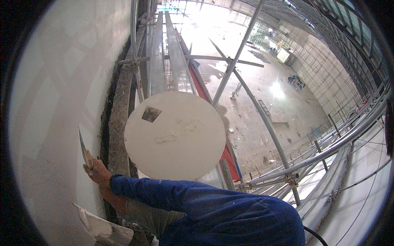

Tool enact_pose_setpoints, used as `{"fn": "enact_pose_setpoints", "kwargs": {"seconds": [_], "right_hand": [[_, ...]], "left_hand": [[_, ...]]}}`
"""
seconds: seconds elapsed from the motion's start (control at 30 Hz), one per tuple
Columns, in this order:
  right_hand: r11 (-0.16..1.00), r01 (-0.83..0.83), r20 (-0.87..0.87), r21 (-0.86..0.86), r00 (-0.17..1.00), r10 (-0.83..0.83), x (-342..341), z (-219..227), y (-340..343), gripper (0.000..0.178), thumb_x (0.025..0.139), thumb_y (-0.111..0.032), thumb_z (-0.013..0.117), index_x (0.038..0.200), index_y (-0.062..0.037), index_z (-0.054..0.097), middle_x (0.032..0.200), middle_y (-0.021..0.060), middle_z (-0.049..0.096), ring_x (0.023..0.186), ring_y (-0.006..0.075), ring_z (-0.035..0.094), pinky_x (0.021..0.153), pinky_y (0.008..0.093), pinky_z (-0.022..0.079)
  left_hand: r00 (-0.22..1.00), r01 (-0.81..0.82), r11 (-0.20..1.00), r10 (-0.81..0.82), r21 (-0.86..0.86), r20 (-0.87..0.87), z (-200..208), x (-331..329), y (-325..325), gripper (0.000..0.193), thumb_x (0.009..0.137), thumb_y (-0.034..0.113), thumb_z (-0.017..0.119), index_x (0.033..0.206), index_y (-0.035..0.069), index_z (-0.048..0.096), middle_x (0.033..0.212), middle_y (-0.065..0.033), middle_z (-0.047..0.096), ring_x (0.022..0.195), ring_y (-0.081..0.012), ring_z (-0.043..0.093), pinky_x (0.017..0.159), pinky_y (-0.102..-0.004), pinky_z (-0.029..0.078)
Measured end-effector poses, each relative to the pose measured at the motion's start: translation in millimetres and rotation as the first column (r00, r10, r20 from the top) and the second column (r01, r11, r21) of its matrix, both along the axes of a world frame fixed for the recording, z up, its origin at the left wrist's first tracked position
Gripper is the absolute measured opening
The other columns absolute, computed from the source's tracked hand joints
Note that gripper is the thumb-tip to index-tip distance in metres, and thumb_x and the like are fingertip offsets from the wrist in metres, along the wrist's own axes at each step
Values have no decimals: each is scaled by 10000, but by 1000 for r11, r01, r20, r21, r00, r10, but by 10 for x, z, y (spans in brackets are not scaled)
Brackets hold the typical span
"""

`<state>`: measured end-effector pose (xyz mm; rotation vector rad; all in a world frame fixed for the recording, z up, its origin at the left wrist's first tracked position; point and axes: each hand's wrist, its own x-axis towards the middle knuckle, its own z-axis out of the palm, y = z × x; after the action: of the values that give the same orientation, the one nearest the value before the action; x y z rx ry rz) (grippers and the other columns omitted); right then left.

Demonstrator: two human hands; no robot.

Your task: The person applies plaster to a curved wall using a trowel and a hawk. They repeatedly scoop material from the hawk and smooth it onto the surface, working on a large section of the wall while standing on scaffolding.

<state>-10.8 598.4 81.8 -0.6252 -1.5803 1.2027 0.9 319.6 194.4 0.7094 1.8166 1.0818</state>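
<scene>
My right hand (98, 171), at the end of a blue sleeve, reaches across to the wall (53, 164) on the left. Its fingers are closed round the wooden handle of a plastering trowel (83, 144), whose thin blade is seen nearly edge-on against the wall. Below my right wrist shows a brown patch that looks like bare skin, perhaps of my left arm (115, 201); any fingers there are hidden. At the lower left is a pale, plaster-smeared board or pan (102, 229); what holds it cannot be made out.
A round off-white board (176, 143) with a square dark patch and plaster smears lies ahead over metal scaffold planks (180, 69). Scaffold poles (262, 110) cross at the right, above a hall floor (262, 78) far below. A dark gap (107, 135) runs along the wall.
</scene>
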Motion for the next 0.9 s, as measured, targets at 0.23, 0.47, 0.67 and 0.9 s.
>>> {"fn": "enact_pose_setpoints", "kwargs": {"seconds": [0.23, 0.47, 0.67, 0.9], "right_hand": [[1000, -10, -34, 1, 999, 10, -72, -2, -38, 257, 794, -204, 527, 855, 38, 462, 634, 198, 498, 529, 286, 472, 496, 374, 397], [998, -63, 28, -29, 998, 64, -16, 15, 7, 323, 781, -177, 511, 994, 29, 382, 763, 234, 494, 637, 349, 482, 574, 399, 404], [992, -114, 80, -52, 990, 118, -36, -42, 20, 429, 765, -139, 501, 1121, 13, 316, 858, 261, 494, 723, 396, 494, 636, 417, 415], [994, -99, 99, -36, 990, 103, -7, -49, 53, 421, 773, -144, 494, 1126, -2, 314, 802, 254, 505, 689, 390, 499, 610, 421, 416]], "left_hand": [[991, 47, 995, -57, -87, -117, 174, 46, 78, 295, 681, 84, 617, 934, 121, 470, 520, 9, 457, 323, -68, 350, 289, -193, 265], [970, 142, 989, -149, -52, -191, 88, -35, 48, 250, 684, 119, 612, 894, 122, 476, 495, 19, 437, 322, -62, 344, 285, -195, 254], [980, 76, 991, -96, -113, -175, 249, 123, 159, 254, 681, 118, 625, 885, 117, 472, 488, 19, 427, 318, -61, 334, 286, -195, 247], [998, 7, 999, -9, -31, -55, 214, 150, 182, 266, 668, 143, 659, 860, 107, 478, 486, 22, 432, 318, -59, 335, 288, -195, 248]]}}
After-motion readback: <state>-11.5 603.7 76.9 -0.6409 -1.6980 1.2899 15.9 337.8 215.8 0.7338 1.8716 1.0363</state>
